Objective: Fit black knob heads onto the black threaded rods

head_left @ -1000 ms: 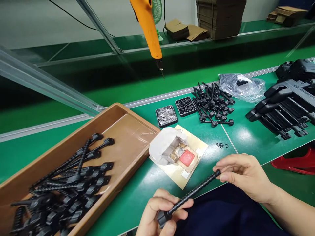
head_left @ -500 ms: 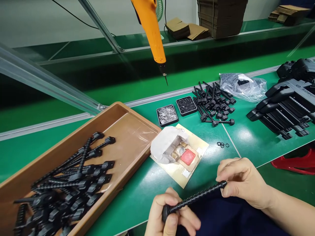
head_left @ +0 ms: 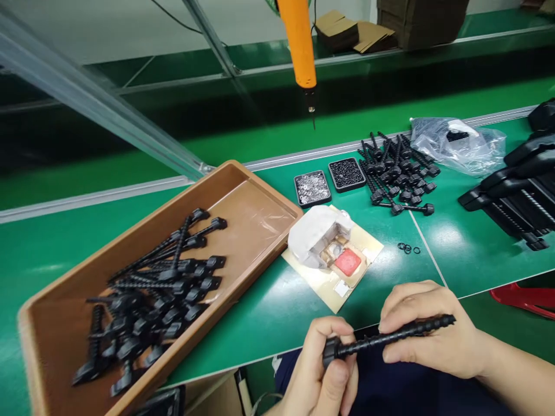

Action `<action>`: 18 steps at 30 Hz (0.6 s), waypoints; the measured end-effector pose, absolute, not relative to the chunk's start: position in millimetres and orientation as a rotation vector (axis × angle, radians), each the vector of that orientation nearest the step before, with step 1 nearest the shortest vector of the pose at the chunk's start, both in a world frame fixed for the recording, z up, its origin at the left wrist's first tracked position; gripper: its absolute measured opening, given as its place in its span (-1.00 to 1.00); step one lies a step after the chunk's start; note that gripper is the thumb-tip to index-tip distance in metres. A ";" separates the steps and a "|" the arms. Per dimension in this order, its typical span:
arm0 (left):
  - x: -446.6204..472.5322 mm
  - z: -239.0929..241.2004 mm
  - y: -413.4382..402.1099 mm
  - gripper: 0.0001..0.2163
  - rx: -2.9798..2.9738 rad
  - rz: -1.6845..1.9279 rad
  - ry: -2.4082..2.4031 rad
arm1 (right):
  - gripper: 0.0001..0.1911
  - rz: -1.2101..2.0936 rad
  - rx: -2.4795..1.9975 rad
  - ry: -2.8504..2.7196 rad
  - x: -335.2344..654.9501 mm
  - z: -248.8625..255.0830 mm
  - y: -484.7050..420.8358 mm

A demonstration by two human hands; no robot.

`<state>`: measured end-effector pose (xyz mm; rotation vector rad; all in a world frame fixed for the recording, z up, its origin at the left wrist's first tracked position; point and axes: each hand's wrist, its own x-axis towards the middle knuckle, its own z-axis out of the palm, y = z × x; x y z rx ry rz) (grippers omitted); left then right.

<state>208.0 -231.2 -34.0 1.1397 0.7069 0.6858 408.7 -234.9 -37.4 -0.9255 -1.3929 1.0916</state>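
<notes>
The long black ribbed plastic rod (head_left: 390, 336) now lies almost level between the two hands, where half a second ago it sloped up toward the right and a second ago it sloped more steeply. Its free threaded end now pokes out past the right hand (head_left: 427, 332), whereas earlier that hand capped the tip. This reads as the right hand sliding inward along the shaft while the left hand (head_left: 323, 375) turns the knobbed head, so the work on this piece seems to be still in hand.

The rod is held in the air over the person's lap, just off the near edge of the green worktop (head_left: 269, 312). The left fingers pinch its thick, rounded head; the right fingers curl over the middle of the shaft, thumb beneath, closed on it. The shaft is matt black, ridged along its length, straight and slim.

On the worktop's left side sits a brown plastic tray (head_left: 255, 214) with many similar black rods (head_left: 160, 289). More lie in a loose pile (head_left: 396, 176) toward the far right, and three small black rings (head_left: 408, 249) lie near the middle. An orange electric screwdriver (head_left: 300, 49) hangs above the far edge.
</notes>
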 end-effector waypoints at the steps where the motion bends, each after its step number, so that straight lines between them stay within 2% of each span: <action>1: 206.9 -34.5 -229.6 -0.73 1.164 0.639 0.683 | -0.84 1.080 -0.907 -1.413 407.9 -37.0 -235.1; 5: 202.3 -39.3 -224.2 -0.71 1.282 0.517 0.590 | -0.90 1.040 -0.882 -1.502 403.3 -34.2 -235.6; 9: 205.5 -38.7 -222.2 -0.66 1.283 0.730 0.652 | -0.94 0.808 -0.951 -1.626 406.3 -26.9 -235.3; 13: 212.2 -31.8 -218.8 -0.90 1.224 0.857 0.910 | -0.89 0.586 -1.002 -1.676 407.8 -25.7 -237.4; 15: 214.5 -30.1 -216.7 -0.95 1.303 0.907 0.934 | -0.86 0.518 -1.016 -1.681 405.0 -28.3 -238.8; 18: 216.0 -30.4 -214.1 -0.76 1.355 0.954 0.908 | -0.83 0.487 -0.995 -1.702 401.7 -30.8 -239.5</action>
